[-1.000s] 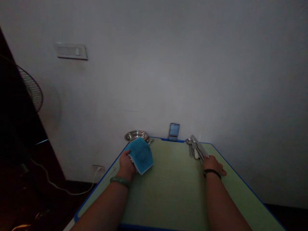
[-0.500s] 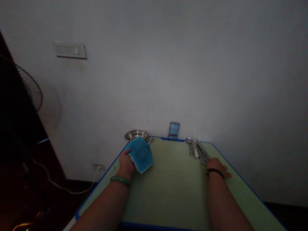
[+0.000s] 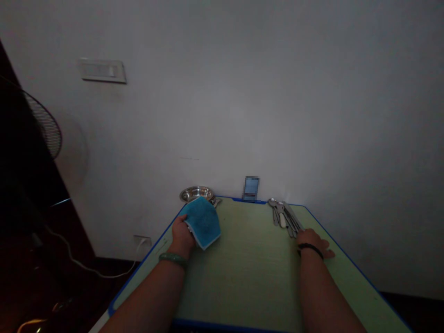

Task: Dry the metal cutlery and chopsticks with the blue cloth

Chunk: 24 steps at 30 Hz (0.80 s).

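My left hand (image 3: 182, 236), with a green bangle on its wrist, grips a blue cloth (image 3: 203, 224) by its left edge. The cloth hangs over the left side of the table, just in front of a shiny metal bowl (image 3: 197, 194). On the right, my right hand (image 3: 312, 241), with a dark band on its wrist, is low over the table with its outer fingers spread to the right. Its near fingers are hidden. Beside its knuckles are the handle ends of a fanned pile of metal cutlery (image 3: 289, 219), spoons among it.
The pale green table (image 3: 249, 277) has a blue edge and stands against a grey wall. A phone-like device (image 3: 250, 188), blurred, leans at the back edge. Some cutlery (image 3: 217, 202) lies by the bowl. At left are a fan (image 3: 45, 125) and a white cable (image 3: 104, 276).
Hardly anything differs. The cloth and my left hand stay in place, and my right hand has shifted very slightly beside the cutlery.
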Available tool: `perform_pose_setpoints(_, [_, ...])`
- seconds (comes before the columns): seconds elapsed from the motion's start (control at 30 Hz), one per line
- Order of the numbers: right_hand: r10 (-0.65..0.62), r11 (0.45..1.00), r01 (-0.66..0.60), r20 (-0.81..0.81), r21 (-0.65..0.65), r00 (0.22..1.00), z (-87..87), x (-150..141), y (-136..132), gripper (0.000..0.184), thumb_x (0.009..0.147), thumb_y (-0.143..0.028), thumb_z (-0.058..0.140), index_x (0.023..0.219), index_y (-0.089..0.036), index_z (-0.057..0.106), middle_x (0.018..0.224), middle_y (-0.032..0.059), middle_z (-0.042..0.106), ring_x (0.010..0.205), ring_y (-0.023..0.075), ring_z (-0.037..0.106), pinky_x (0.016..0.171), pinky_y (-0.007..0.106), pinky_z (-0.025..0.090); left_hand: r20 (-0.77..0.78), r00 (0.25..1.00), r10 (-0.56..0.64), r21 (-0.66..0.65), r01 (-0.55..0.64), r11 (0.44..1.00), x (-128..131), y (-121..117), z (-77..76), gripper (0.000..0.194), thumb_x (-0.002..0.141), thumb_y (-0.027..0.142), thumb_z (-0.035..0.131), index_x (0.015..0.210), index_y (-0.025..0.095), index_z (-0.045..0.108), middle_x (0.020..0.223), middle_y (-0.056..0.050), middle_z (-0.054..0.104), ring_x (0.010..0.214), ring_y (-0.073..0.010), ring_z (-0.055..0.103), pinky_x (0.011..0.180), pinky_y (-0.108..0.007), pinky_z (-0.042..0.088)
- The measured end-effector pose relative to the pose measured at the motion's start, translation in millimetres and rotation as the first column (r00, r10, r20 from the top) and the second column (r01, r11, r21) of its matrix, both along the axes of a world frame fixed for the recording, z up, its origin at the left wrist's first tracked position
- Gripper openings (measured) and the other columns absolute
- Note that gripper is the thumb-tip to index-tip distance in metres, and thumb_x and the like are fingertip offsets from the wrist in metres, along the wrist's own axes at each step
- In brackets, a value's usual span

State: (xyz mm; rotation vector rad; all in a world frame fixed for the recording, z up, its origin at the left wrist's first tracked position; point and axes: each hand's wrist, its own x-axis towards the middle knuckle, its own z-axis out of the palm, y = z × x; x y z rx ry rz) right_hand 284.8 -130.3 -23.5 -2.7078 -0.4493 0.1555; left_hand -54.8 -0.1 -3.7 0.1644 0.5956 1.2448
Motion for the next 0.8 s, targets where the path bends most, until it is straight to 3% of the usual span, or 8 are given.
perform_pose_setpoints(0.13, [-0.002,1.000,0.002,-0.012,-0.024,1.000,-3.0,1.8,0.6,0.038,0.081,-0.040,0.033,0.102,-0.021,0.058,0.113,0.0158,0.055,0.109,0.0351,0.042,0.081,0.055,0.027,-0.138,0.990,0.026,-0.023,-0.029,0.999,2.4,-1.2,2.7,0.038,0.074,0.028,0.041,0.105,0.014,0.059,0.069,-0.008,0.067,0.081,-0.0290,0.065,0.091,-0.055,0.036])
perform_pose_setpoints(0.27, [-0.016,1.000,0.016,-0.016,-0.005,1.000,-6.8,3.9,2.6,0.038,0.082,-0.040,0.032,0.104,-0.021,0.057,0.111,0.0162,0.056,0.107,0.0341,0.043,0.079,0.052,0.030,-0.120,0.992,0.028,-0.042,-0.033,0.999,3.9,-1.2,4.4,0.039,0.074,0.028,0.041,0.107,0.015,0.058,0.079,-0.009,0.068,0.088,-0.0297,0.063,0.094,-0.056,0.032])
perform_pose_setpoints(0.47, [-0.002,1.000,0.002,-0.041,-0.003,0.999,-5.6,3.6,3.5,0.035,0.082,-0.034,0.033,0.104,-0.022,0.057,0.112,0.0157,0.055,0.107,0.0341,0.043,0.078,0.051,0.031,-0.114,0.992,0.048,0.005,-0.047,0.999,2.2,0.9,1.6,0.038,0.073,0.024,0.043,0.103,0.008,0.059,0.066,-0.010,0.066,0.082,-0.0311,0.064,0.090,-0.057,0.036])
perform_pose_setpoints(0.6, [0.024,1.000,-0.024,-0.017,0.002,1.000,-4.4,1.7,3.0,0.036,0.081,-0.034,0.033,0.107,-0.023,0.056,0.114,0.0147,0.053,0.108,0.0352,0.042,0.079,0.052,0.031,-0.095,0.994,0.052,-0.015,-0.054,0.998,2.5,2.1,-1.3,0.037,0.073,0.025,0.043,0.103,0.010,0.059,0.064,-0.009,0.066,0.084,-0.0314,0.064,0.088,-0.056,0.038])
perform_pose_setpoints(0.8, [0.032,0.999,-0.032,0.018,-0.021,0.999,-5.2,-0.5,4.2,0.037,0.082,-0.026,0.030,0.105,-0.022,0.058,0.115,0.0166,0.051,0.107,0.0343,0.043,0.078,0.052,0.032,-0.085,0.989,0.122,-0.020,-0.124,0.992,3.9,4.9,-1.1,0.039,0.072,0.026,0.044,0.106,0.015,0.059,0.080,-0.008,0.069,0.090,-0.0285,0.063,0.092,-0.053,0.036])
